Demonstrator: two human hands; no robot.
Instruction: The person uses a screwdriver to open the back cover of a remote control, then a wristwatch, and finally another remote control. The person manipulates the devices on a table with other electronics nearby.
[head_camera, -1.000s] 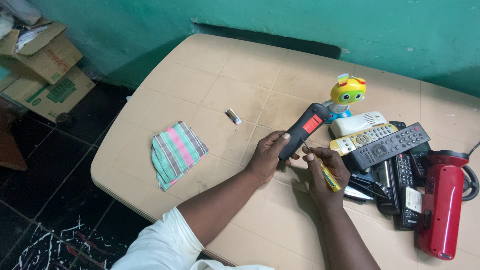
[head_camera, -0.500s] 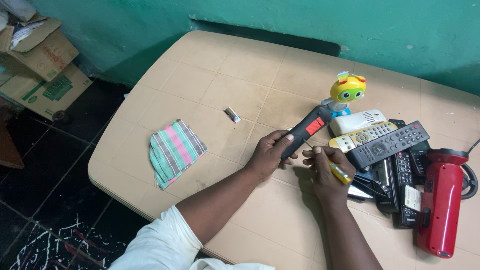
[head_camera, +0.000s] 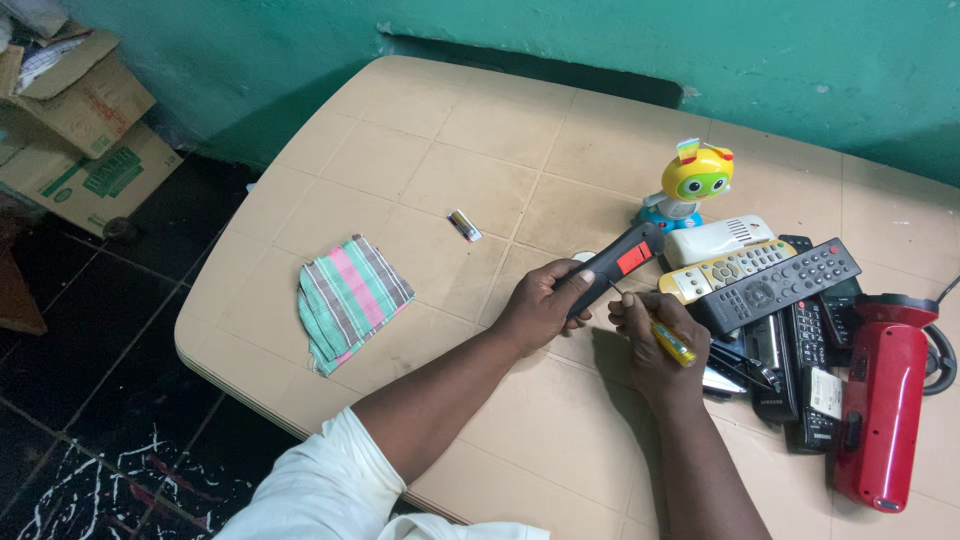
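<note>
1. Left hand is wrapped around a black handheld device with a red patch and holds it tilted, its far end lifted toward the toy and its near end in the palm, above the counter.
2. Right hand is closed on a yellow-handled screwdriver. The thin shaft points up-left to the underside of the black device; the tip looks to be touching it, but the exact contact spot is too small to tell.
3. The two hands sit just beside each other, near the counter's middle, left of the remote pile.
4. Pile of remotes lies right of the right hand: a white one and a cream one with many buttons on top, with dark ones below and overlapping.
5. Yellow and blue toy robot stands upright behind the remotes, near the device's far end.
6. Red torch-like appliance lies at the far right, touching the pile's edge.
7. Small battery lies alone on the counter, well apart from the hands.
8. Folded striped cloth, green, pink and white, lies near the counter's left edge.
9. Cardboard boxes sit on the floor, top left, by the green wall.
</note>
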